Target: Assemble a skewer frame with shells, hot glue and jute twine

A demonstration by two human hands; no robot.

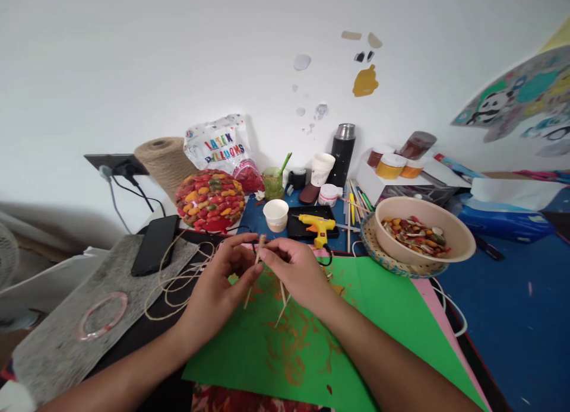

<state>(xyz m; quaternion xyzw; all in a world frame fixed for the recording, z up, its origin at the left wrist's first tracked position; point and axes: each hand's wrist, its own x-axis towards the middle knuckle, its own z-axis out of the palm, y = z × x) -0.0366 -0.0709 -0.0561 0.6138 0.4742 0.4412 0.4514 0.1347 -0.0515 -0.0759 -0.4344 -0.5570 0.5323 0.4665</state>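
My left hand (222, 281) and my right hand (296, 272) meet above a green paper sheet (378, 305) stained with brown glue. Together they pinch a small bundle of thin wooden sticks (260, 249) bound at the top, with the stick legs splaying down toward the sheet. Loose jute twine (178, 278) trails from the bundle to the left over a dark mat. Both hands are closed around the bundle's top.
Behind the hands lie a yellow glue gun (318, 225) on a black tray, a white paper cup (276, 214), a twine spool (164, 159), a phone (155, 243), a bowl of coloured shells (423, 231), a black flask (342, 154) and jars.
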